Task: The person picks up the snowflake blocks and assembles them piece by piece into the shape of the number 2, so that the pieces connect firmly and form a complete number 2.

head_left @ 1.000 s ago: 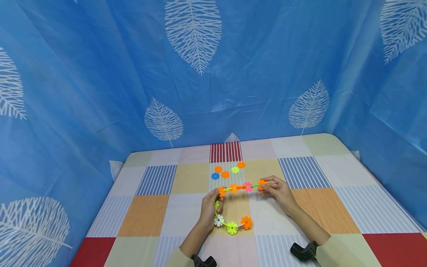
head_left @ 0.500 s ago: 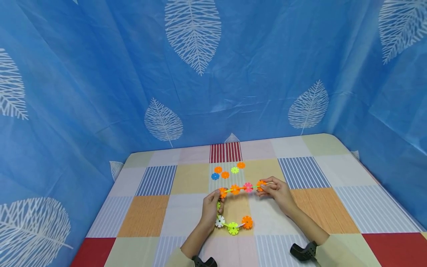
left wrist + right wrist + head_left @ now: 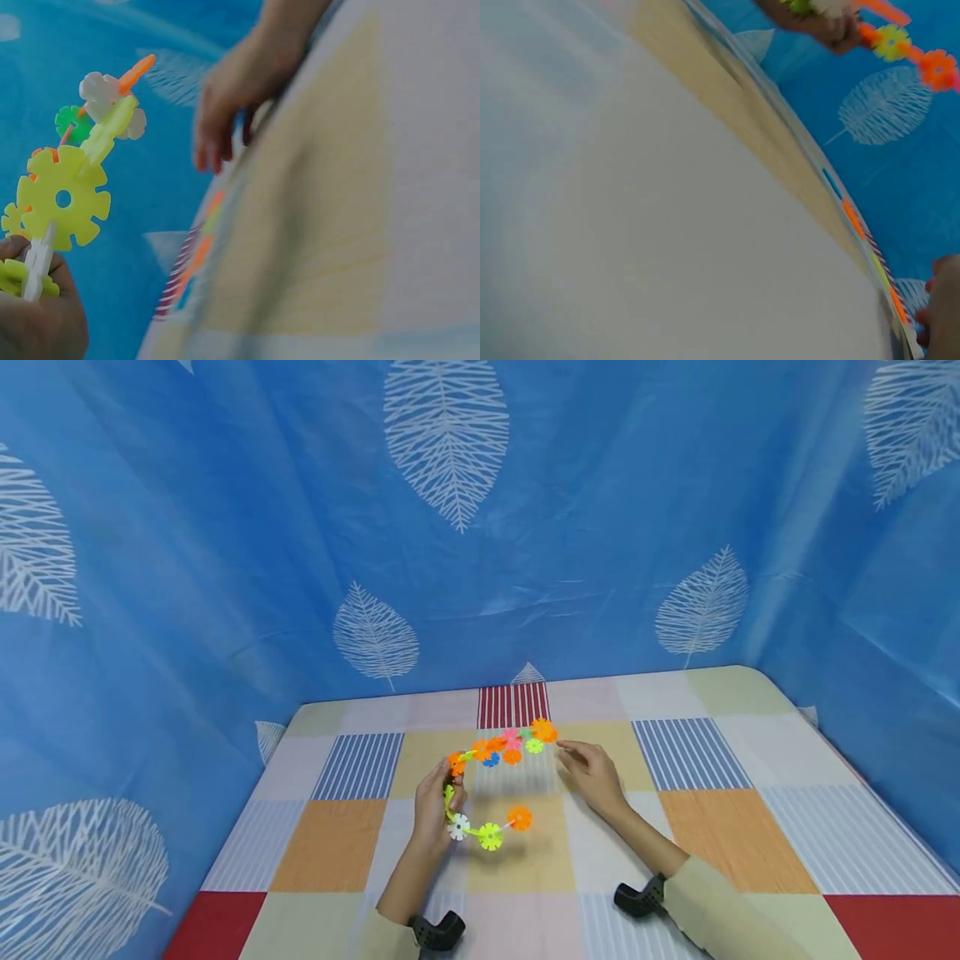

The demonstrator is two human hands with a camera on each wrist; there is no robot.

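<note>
My left hand (image 3: pixel 432 806) grips a chain of slotted flower-shaped plastic discs (image 3: pixel 459 827), raised above the table. The chain bends in a C shape, in orange, yellow-green, white, pink and green. In the left wrist view a yellow disc (image 3: pixel 86 199) stands out just beyond the left fingers. My right hand (image 3: pixel 596 777) is to the right of the chain's upper end, fingers extended and holding nothing. Its fingertips lie close to the loose discs at the back, among them an orange disc (image 3: pixel 512 757), a yellow-green disc (image 3: pixel 534 746) and a partly hidden blue disc (image 3: pixel 491 760).
A patchwork-patterned cloth (image 3: pixel 337 847) covers the table. Blue curtains (image 3: pixel 570 527) with white leaf prints stand behind it and at both sides. Each wrist wears a black device, such as the right wrist camera (image 3: pixel 640 900).
My right hand has let go of the chain's orange end disc and moved slightly back toward the loose discs. My left hand has lifted the chain up and to the left.
</note>
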